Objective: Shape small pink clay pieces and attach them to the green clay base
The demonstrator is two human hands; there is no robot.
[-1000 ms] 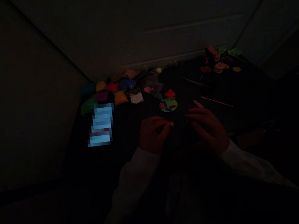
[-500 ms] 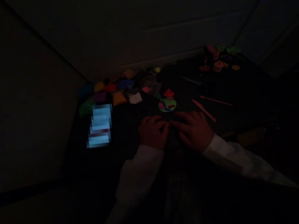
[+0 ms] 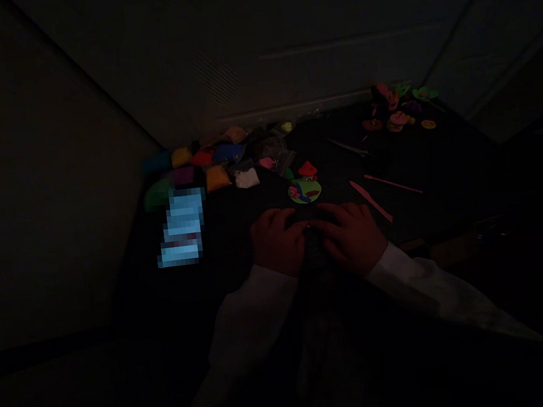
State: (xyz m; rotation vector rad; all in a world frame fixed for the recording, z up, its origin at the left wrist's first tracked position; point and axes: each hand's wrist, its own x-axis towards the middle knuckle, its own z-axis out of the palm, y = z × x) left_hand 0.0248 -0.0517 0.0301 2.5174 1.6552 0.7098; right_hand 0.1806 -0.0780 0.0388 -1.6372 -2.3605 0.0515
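Observation:
In dim light my left hand (image 3: 280, 242) and my right hand (image 3: 352, 237) rest near the table's front edge, thumbs and fingertips meeting. A tiny pale piece (image 3: 309, 225) shows between the fingertips, too small to name. Both hands have their fingers bent and closed toward it. Just beyond them lies a round green clay disc (image 3: 310, 194) with blue, pink and brown bits on it. A small clay house with a red roof (image 3: 307, 169) stands at the disc's far edge. Right of my right hand lie a pink plastic knife (image 3: 370, 201) and a thin pink stick tool (image 3: 394, 183).
At the left stands a lit phone screen (image 3: 182, 228), blurred out. Bags of coloured clay, such as an orange one (image 3: 217, 178) and a white one (image 3: 247, 178), line the back left. Scissors (image 3: 351, 148) lie farther back. Several clay figures (image 3: 397, 121) crowd the back right corner.
My left thumb has straightened and moved right, so its tip now meets my right fingertips at the tiny piece. The things on the table keep their places; the view shifts slightly.

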